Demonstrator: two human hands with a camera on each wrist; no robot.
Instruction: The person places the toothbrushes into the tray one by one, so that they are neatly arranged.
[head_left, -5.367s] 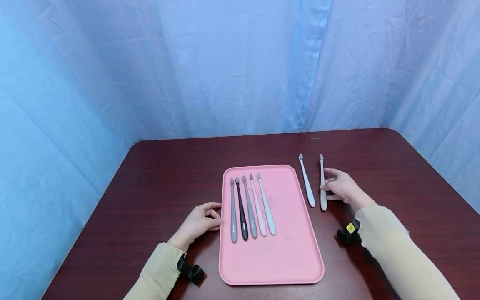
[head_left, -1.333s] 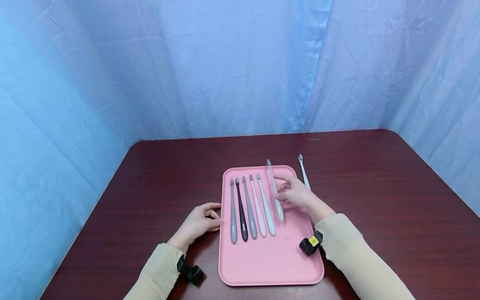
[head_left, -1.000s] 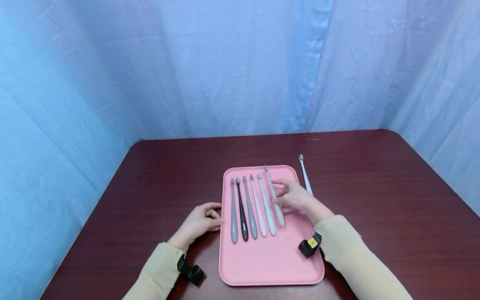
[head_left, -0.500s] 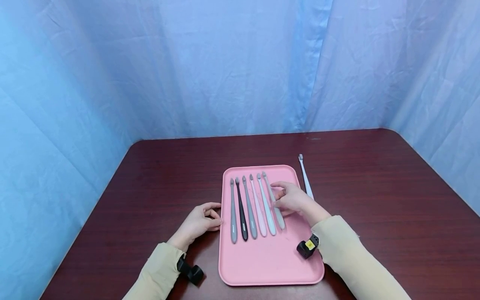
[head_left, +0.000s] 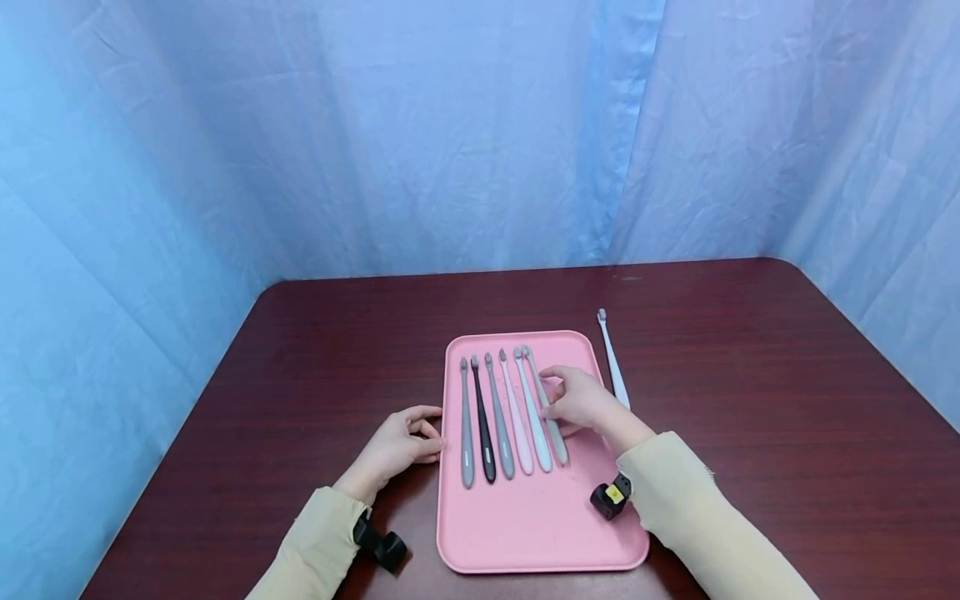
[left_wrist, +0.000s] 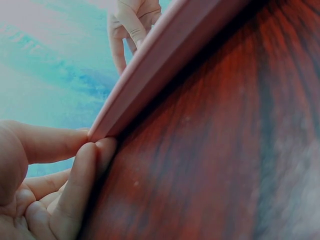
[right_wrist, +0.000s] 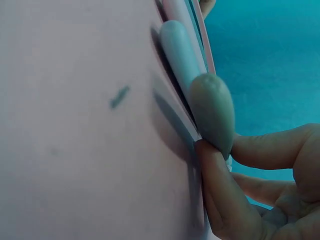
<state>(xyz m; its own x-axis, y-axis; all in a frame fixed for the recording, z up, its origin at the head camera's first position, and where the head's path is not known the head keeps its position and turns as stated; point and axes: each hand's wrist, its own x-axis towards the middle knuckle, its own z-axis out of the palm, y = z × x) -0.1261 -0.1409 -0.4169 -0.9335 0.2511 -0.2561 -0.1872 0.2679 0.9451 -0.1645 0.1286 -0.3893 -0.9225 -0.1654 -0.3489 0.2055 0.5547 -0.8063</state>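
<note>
My right hand (head_left: 587, 400) pinches a beige-grey toothbrush (head_left: 559, 448) between thumb and fingers, low over the pink tray (head_left: 540, 529). In the right wrist view the rounded end of that toothbrush (right_wrist: 212, 107) stands slightly off the tray and casts a shadow. Just left of it lies a pale mint toothbrush (head_left: 538, 437); their heads are close together. Further left in the row are a pink toothbrush (head_left: 519, 429), a grey one (head_left: 502, 437), a black one (head_left: 484, 429) and another grey one (head_left: 467, 446). My left hand (head_left: 397, 443) pinches the tray's left rim (left_wrist: 125, 85).
A white toothbrush (head_left: 611, 358) lies on the dark red wooden table (head_left: 337, 358) right of the tray, its lower end hidden behind the right hand and wrist. Blue curtains (head_left: 450, 142) hang behind and beside the table. A black wrist camera (head_left: 609, 497) overhangs the tray.
My right hand has brought the beige-grey toothbrush from the table onto the tray, lowering it and shifting its head left beside the mint one. The left hand stays put.
</note>
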